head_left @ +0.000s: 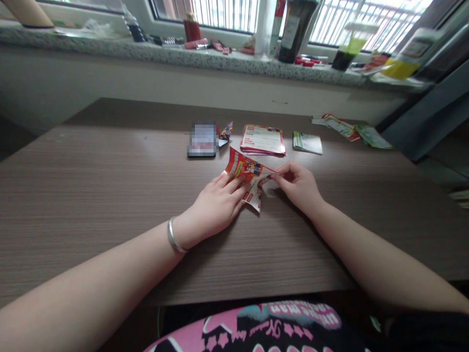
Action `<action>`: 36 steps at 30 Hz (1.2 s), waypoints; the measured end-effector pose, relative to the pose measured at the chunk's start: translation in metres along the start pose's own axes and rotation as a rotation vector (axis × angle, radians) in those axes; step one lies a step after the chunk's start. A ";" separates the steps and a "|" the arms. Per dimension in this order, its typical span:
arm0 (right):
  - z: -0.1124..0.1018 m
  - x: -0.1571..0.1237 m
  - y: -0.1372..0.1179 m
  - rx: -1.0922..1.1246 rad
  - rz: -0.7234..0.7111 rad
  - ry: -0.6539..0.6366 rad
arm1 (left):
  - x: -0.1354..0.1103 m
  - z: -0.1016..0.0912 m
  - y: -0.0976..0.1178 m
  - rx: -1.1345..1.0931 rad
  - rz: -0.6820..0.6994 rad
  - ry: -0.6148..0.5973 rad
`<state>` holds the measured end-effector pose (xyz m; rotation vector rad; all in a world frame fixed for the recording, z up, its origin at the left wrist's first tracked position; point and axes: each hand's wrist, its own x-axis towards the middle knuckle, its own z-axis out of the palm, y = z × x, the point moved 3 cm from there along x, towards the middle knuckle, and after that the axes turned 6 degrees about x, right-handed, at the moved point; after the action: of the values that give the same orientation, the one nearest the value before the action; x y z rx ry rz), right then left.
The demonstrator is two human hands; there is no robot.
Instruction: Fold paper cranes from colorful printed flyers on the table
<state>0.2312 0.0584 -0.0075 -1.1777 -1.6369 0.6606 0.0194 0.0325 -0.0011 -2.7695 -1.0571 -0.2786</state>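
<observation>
A partly folded piece of red and white printed paper (pixel 246 172) lies on the brown wooden table (pixel 91 186) in front of me. My left hand (pixel 216 204), with a silver bangle on its wrist, presses flat on the paper's left part, fingers stretched out. My right hand (pixel 298 185) pinches a raised flap at the paper's right edge between thumb and fingertips.
Behind the paper lie a phone (pixel 202 140), a small folded paper figure (pixel 226 132), a stack of red printed leaflets (pixel 263 140), a smaller green-white stack (pixel 308 143) and loose leaflets (pixel 348 128) at the far right. Bottles and clutter line the stone windowsill (pixel 220 57).
</observation>
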 end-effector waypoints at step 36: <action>0.007 -0.008 -0.010 -0.120 -0.067 -0.149 | -0.003 0.012 -0.014 -0.454 -0.251 0.247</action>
<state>0.2209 0.0478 -0.0048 -1.1765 -1.8552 0.6278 0.0090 0.0430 -0.0121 -2.8569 -1.4193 -0.9785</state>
